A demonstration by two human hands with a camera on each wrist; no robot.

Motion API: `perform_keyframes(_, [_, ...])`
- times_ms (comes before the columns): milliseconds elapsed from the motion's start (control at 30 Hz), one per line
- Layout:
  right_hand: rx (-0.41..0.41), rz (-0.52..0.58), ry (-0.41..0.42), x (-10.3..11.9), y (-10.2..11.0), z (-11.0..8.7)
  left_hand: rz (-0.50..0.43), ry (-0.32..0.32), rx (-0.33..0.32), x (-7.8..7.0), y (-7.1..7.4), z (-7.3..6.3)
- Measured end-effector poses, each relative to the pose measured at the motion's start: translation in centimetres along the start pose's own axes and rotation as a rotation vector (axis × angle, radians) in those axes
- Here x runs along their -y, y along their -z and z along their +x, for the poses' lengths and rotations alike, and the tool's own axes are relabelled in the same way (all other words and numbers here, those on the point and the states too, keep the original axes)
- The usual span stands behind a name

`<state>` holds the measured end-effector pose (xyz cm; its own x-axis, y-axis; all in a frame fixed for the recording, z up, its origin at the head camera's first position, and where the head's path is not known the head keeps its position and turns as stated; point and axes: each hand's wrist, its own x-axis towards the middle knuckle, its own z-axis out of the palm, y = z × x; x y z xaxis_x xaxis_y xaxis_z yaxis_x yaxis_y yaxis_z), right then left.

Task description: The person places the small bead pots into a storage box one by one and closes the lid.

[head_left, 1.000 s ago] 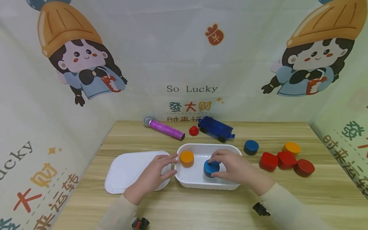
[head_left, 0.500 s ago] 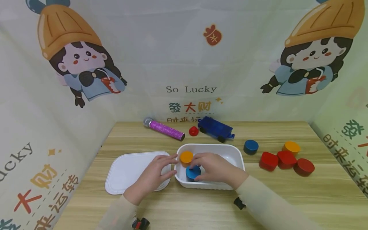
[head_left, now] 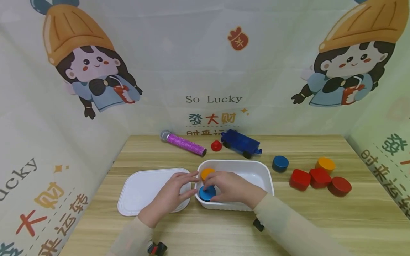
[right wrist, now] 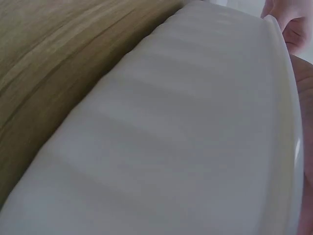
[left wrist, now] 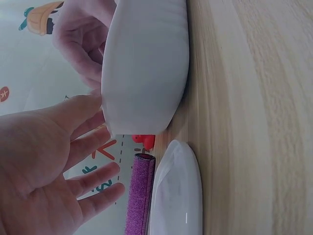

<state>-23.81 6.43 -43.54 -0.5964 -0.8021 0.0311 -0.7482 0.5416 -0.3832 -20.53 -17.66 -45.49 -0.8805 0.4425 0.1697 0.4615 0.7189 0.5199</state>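
A white plastic box (head_left: 259,174) sits mid-table. In its left end, a blue round block (head_left: 207,193) stands in front of an orange round block (head_left: 207,173). My right hand (head_left: 232,190) reaches over the box and pinches the blue block between thumb and fingers; in the right wrist view the box wall (right wrist: 161,127) hides the block. With fairly straight fingers, my left hand (head_left: 173,192) touches the box's left rim. The left wrist view shows that hand (left wrist: 54,161) spread beside the box's end. Partly under it, in the head view, lies a white lid (head_left: 141,192).
Behind the box lie a purple toy microphone (head_left: 185,144), a small red piece (head_left: 216,145) and a blue toy cart (head_left: 241,143). To the right are another blue round block (head_left: 280,164), another orange round block (head_left: 325,164) and several red blocks (head_left: 300,179).
My right hand has carried the blue round block leftward inside the box, from near its middle to the left end beside the orange one. My left hand has stayed at the rim.
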Motion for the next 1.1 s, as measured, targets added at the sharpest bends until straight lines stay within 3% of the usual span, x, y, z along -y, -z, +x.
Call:
perform_keyframes(467, [-0.018,0.065,-0.069,-0.7,-0.2,-0.9,-0.009,0.031,0.001,0.0,-0.1,-0.1])
perform_keyframes(733, [-0.067,0.060,-0.160,-1.8,0.9,-3.9,-0.018,0.068,0.016,-0.2,0.1,0.0])
perform_keyframes(1100, [-0.184,0.029,-0.254,-4.4,3.2,-9.7,-0.005,0.048,-0.010,-0.1,-0.1,-0.2])
